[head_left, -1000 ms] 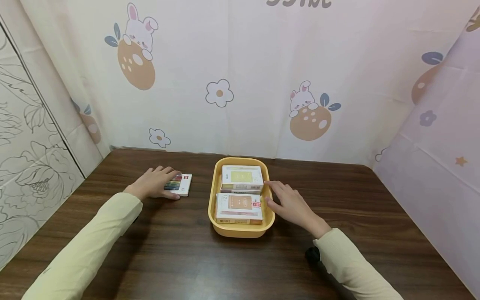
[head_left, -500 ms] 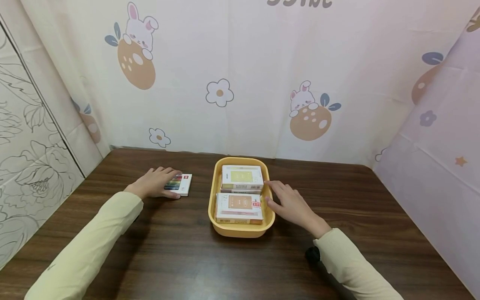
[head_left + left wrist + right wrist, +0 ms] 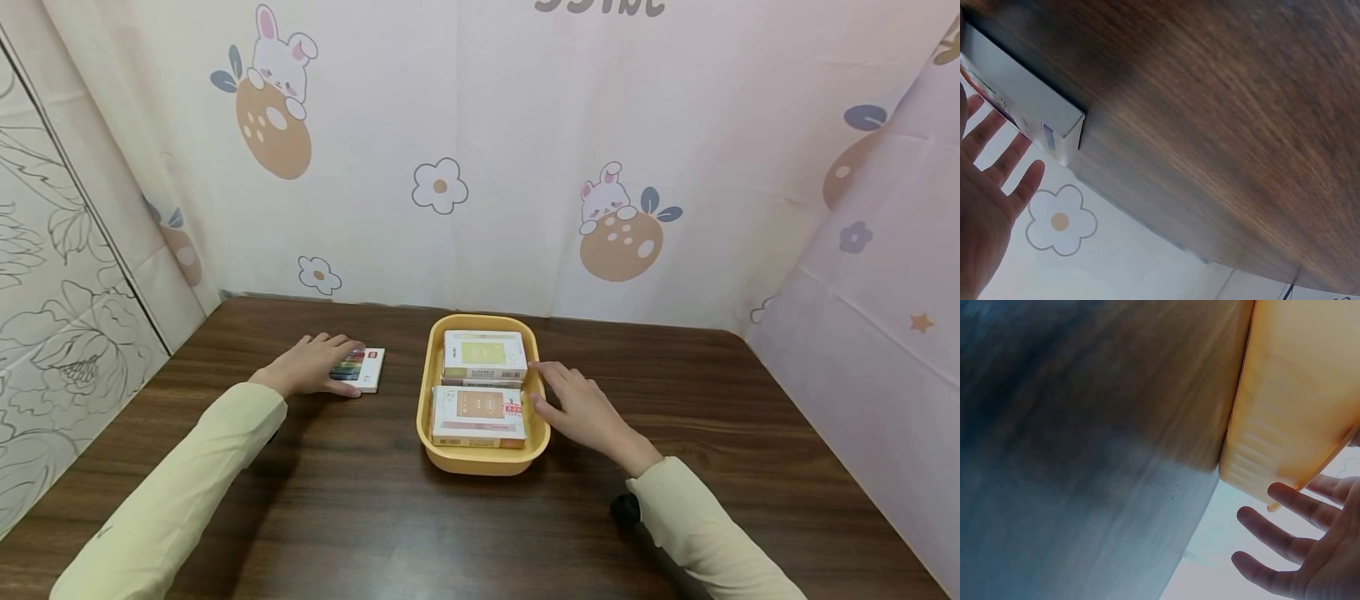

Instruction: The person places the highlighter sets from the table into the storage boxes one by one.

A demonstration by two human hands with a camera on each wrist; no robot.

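Observation:
At the left of the table my left hand (image 3: pixel 307 367) lies over a flat white box (image 3: pixel 369 370) with coloured sticks shown on its face and a red label. The left wrist view shows this white box (image 3: pixel 1029 87) side-on, with spread, fairly straight fingers along its face. My right hand (image 3: pixel 588 412) has its fingertips at the right rim of a yellow plastic basket (image 3: pixel 483 464). Its fingers stay extended in the right wrist view, beside the basket wall (image 3: pixel 1291 394). Inside the basket lie a white box with a yellow panel (image 3: pixel 483 352) and another with an orange panel (image 3: pixel 480 408).
Under the yellow-panel box, the edge of another box (image 3: pixel 482 383) shows. A dark wooden table (image 3: pixel 360 517) carries everything. Behind it hangs a pale curtain (image 3: pixel 502 233) printed with rabbits and flowers, and more fabric (image 3: pixel 862 350) borders the right side.

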